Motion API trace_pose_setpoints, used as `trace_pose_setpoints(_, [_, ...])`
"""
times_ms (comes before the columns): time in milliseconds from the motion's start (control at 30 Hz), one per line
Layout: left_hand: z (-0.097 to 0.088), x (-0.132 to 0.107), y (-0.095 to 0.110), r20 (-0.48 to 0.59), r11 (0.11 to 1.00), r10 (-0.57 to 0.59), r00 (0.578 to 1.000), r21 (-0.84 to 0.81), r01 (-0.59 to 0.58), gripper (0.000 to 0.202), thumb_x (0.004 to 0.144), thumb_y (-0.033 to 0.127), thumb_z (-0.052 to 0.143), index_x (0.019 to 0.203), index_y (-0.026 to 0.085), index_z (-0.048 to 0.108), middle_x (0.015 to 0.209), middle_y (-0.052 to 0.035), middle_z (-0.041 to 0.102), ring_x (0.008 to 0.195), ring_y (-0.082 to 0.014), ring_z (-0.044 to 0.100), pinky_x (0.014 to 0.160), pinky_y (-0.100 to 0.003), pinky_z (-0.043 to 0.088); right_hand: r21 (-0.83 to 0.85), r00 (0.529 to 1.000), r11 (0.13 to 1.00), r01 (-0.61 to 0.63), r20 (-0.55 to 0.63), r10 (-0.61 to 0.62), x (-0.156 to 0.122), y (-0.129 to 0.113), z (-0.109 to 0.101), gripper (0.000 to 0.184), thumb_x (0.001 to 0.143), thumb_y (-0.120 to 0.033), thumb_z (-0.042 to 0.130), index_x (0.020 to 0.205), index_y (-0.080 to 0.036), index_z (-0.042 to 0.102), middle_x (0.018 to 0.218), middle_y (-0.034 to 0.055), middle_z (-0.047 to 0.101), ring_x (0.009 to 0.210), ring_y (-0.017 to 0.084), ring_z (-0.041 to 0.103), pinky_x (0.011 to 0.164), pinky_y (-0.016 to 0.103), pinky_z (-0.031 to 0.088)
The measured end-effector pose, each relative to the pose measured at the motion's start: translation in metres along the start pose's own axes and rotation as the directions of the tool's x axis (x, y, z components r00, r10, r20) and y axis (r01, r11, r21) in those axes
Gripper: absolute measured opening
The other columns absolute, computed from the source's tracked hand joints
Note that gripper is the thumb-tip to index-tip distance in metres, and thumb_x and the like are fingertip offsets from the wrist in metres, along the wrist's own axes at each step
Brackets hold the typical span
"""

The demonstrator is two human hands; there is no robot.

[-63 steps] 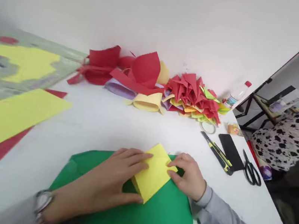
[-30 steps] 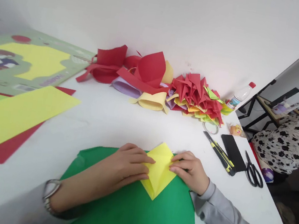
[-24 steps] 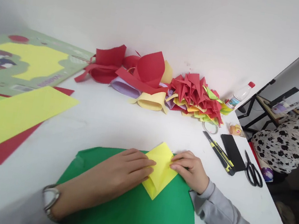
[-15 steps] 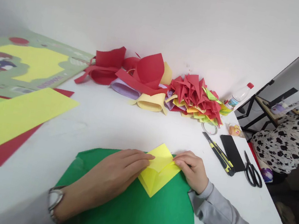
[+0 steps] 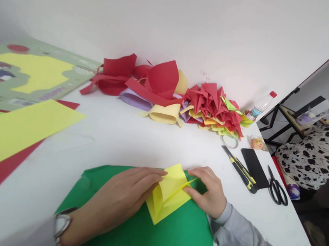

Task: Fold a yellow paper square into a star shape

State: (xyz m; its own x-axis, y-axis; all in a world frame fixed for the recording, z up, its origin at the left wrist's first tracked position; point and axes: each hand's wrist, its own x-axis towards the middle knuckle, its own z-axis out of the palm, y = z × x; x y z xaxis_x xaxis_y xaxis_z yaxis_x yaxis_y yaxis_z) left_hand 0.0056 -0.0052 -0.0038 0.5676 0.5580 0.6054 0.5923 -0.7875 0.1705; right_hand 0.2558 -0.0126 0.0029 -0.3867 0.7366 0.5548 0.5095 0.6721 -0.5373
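Observation:
A square of folded yellow paper (image 5: 167, 200) lies cornerwise over a green sheet (image 5: 145, 244), one of its layers lifted and bulging open. My left hand (image 5: 129, 190), with a watch at the wrist, presses its fingers on the paper's left corner; the thumb is hidden. At the right corner, my right hand (image 5: 208, 192) has thumb and fingers apart around the raised flap, the fingers at its upper edge and the thumb against its lower side.
Red, purple and cream paper pieces (image 5: 157, 88) and a pile of folded red shapes (image 5: 214, 102) line the wall. A utility knife (image 5: 240, 168), black slab (image 5: 254, 166), scissors (image 5: 277, 188) and bottle (image 5: 260, 107) stand or lie rightward. Yellow sheets (image 5: 9, 136) lie left. A person in patterned clothing (image 5: 322, 152) is beyond.
The right-hand flap has risen off the yellow paper, and the paper has shifted slightly down and left. My right hand's thumb and fingers have spread farther apart.

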Motion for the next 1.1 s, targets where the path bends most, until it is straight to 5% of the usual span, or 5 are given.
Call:
trace_pose_setpoints(233, [-0.003, 0.002, 0.001, -0.035, 0.981, 0.190, 0.981, 0.038, -0.189, 0.028, 0.095, 0.009, 0.037, 0.102, 0.018, 0.063, 0.100, -0.0064, 0.077, 0.091, -0.0190, 0.072, 0.084, -0.033, 0.057, 0.121, 0.999, 0.992, -0.024, 0.031, 0.020, 0.002, -0.005, -0.003, 0.021, 0.090, -0.033, 0.060, 0.106, -0.021, 0.064, 0.101, 0.0113, 0.069, 0.098, 0.022, 0.064, 0.086, 0.039, 0.054])
trace_pose_setpoints(467, [0.009, -0.006, 0.006, 0.033, 1.000, -0.008, 0.999, -0.009, 0.008, 0.030, 0.096, 0.013, 0.034, 0.096, 0.018, 0.063, 0.103, -0.0088, 0.076, 0.089, -0.0202, 0.074, 0.080, -0.032, 0.060, 0.093, 0.997, 0.995, 0.018, 0.078, -0.025, -0.002, -0.003, 0.003, 0.035, 0.082, -0.032, 0.068, 0.114, -0.021, 0.058, 0.110, 0.0129, 0.064, 0.106, 0.025, 0.060, 0.091, 0.041, 0.051])
trace_pose_setpoints(700, [0.008, -0.005, 0.008, -0.029, 0.991, -0.132, 0.991, 0.000, 0.132, 0.025, 0.097, 0.019, 0.034, 0.108, 0.020, 0.057, 0.102, -0.0061, 0.077, 0.086, -0.0192, 0.075, 0.075, -0.028, 0.061, -0.154, 0.987, 0.977, 0.145, 0.088, -0.133, -0.002, -0.010, 0.006, 0.063, 0.079, -0.022, 0.061, 0.139, -0.016, 0.040, 0.125, 0.0190, 0.056, 0.116, 0.031, 0.053, 0.092, 0.050, 0.048])
trace_pose_setpoints(867, [0.005, 0.001, 0.018, -0.067, 0.994, -0.065, 0.996, 0.082, 0.071, 0.026, 0.096, 0.012, 0.031, 0.107, 0.017, 0.054, 0.097, -0.0078, 0.077, 0.084, -0.0195, 0.075, 0.075, -0.027, 0.060, -0.423, 0.944, 0.857, 0.296, -0.005, -0.328, -0.009, -0.023, 0.006, 0.046, 0.087, -0.010, 0.047, 0.130, -0.025, 0.053, 0.117, 0.0103, 0.067, 0.114, 0.027, 0.057, 0.101, 0.053, 0.040])
trace_pose_setpoints(1100, [0.011, 0.001, 0.022, -0.075, 0.996, -0.048, 0.996, 0.073, 0.053, 0.028, 0.096, 0.011, 0.027, 0.106, 0.018, 0.051, 0.084, -0.0053, 0.077, 0.066, -0.0177, 0.074, 0.062, -0.026, 0.059, -0.418, 0.905, 0.821, 0.388, 0.006, -0.425, -0.011, -0.037, 0.001, 0.037, 0.090, -0.014, 0.050, 0.124, -0.024, 0.059, 0.097, 0.0064, 0.073, 0.092, 0.022, 0.067, 0.084, 0.040, 0.051])
